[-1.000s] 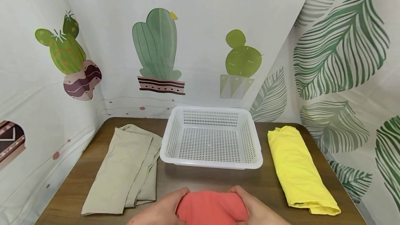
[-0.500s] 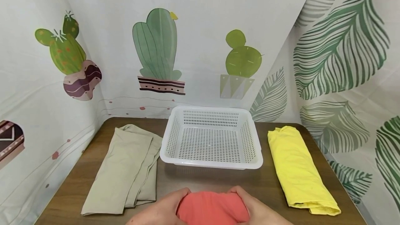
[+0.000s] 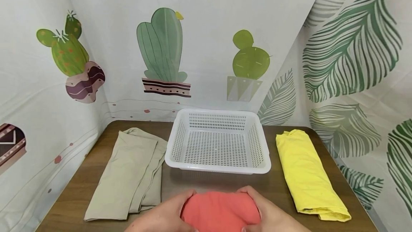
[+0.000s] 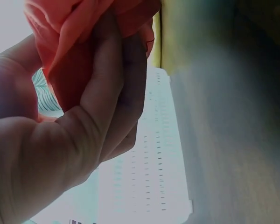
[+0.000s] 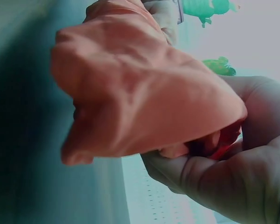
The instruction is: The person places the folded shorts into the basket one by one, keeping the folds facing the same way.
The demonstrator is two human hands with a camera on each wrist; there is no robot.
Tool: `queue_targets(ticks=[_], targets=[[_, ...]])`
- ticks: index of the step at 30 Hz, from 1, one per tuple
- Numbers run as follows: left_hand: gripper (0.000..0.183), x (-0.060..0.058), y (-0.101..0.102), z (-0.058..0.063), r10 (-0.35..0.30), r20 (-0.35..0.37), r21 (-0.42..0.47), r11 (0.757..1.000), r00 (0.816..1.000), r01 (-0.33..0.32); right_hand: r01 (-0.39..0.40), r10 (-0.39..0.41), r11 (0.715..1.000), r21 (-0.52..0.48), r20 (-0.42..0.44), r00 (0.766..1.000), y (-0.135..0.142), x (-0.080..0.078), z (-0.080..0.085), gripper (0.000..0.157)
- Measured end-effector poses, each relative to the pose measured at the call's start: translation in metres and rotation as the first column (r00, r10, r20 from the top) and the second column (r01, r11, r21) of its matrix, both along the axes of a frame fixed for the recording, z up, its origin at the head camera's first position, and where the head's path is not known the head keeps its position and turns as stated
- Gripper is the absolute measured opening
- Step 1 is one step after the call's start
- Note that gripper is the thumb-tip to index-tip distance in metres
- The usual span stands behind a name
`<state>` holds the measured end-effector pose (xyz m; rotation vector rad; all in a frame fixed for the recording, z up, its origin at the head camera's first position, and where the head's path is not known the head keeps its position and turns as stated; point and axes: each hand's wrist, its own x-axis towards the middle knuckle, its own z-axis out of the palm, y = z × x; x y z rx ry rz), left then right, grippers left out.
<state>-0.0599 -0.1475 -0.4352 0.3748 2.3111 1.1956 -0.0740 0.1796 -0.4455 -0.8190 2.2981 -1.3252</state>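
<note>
A bundled coral-red cloth (image 3: 220, 210) is held up at the near edge of the head view, between my two hands. My left hand (image 3: 168, 213) grips its left side, and the left wrist view shows the fingers curled round the fabric (image 4: 67, 60). On the opposite side my right hand (image 3: 273, 213) holds the cloth, its fingers partly under the folds in the right wrist view. Beyond the hands stands a white perforated plastic basket (image 3: 217, 170) with nothing in it. The bundle's lower part is cut off in the head view.
To the left lies a folded beige-grey garment (image 3: 125, 174), and a folded yellow garment (image 3: 310, 176) is on the right. All rest on a dark brown wooden table (image 3: 74, 198). Behind hangs a white curtain (image 3: 206, 17) printed with cacti and leaves.
Both hands have raised the coral-red cloth slightly, and more of it shows in the head view. The basket and the other two garments have stayed where they were.
</note>
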Motion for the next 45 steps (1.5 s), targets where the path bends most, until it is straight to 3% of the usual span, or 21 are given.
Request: queue_targets(ticks=[4,8,16,26,34,45], targets=[[0.076,-0.002,0.000,0.004,-0.006,-0.022,0.014,1.000,1.000,0.006,0.012,-0.012,1.000,0.001,-0.021,1.000,0.001,-0.001,0.005,0.075],[0.079,-0.006,-0.002,0.009,-0.022,-0.051,0.044,0.999,0.998,0.024,0.012,-0.011,0.999,-0.030,0.009,1.000,0.002,-0.002,0.010,0.074],[0.062,-0.015,-0.002,0.016,-0.082,-0.090,0.109,0.990,0.993,0.091,0.046,-0.041,0.998,-0.049,0.106,0.994,0.003,-0.004,0.021,0.074],[0.059,-0.019,-0.003,0.022,-0.089,-0.081,0.155,0.983,0.993,0.101,0.112,-0.111,0.992,0.056,-0.018,0.994,0.003,0.001,0.033,0.084],[0.060,-0.020,-0.004,0.027,-0.081,-0.076,0.185,0.978,0.994,0.094,0.086,-0.086,0.996,-0.001,-0.057,0.995,0.003,-0.001,0.036,0.082],[0.060,-0.023,-0.004,0.033,-0.060,-0.122,0.197,0.977,0.991,0.083,0.075,-0.073,0.991,-0.109,0.026,0.997,0.003,-0.005,0.044,0.078]])
